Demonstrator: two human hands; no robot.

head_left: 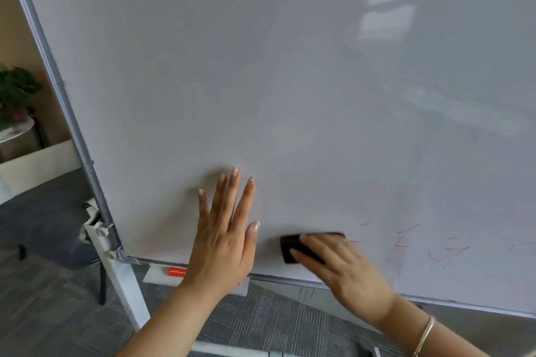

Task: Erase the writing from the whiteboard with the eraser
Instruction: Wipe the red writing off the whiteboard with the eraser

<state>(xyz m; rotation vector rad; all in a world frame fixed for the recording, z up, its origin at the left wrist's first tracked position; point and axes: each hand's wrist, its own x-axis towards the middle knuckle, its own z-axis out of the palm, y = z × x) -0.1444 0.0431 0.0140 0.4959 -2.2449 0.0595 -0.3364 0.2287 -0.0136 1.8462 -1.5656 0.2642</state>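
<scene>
A large whiteboard [290, 81] on a stand fills most of the view. My right hand [345, 272] presses a black eraser [293, 245] flat against the board near its bottom edge. Faint red marker writing [443, 251] lies on the board to the right of the eraser. My left hand [226, 235] rests flat on the board with fingers spread, just left of the eraser, holding nothing. The board above and to the left looks wiped, with only light smears.
A red marker [177, 272] lies in the tray under the board's lower left edge. The white stand leg [121, 284] runs down at the left. Grey carpet [52, 313] covers the floor, and a potted plant [14, 93] stands on a small table far left.
</scene>
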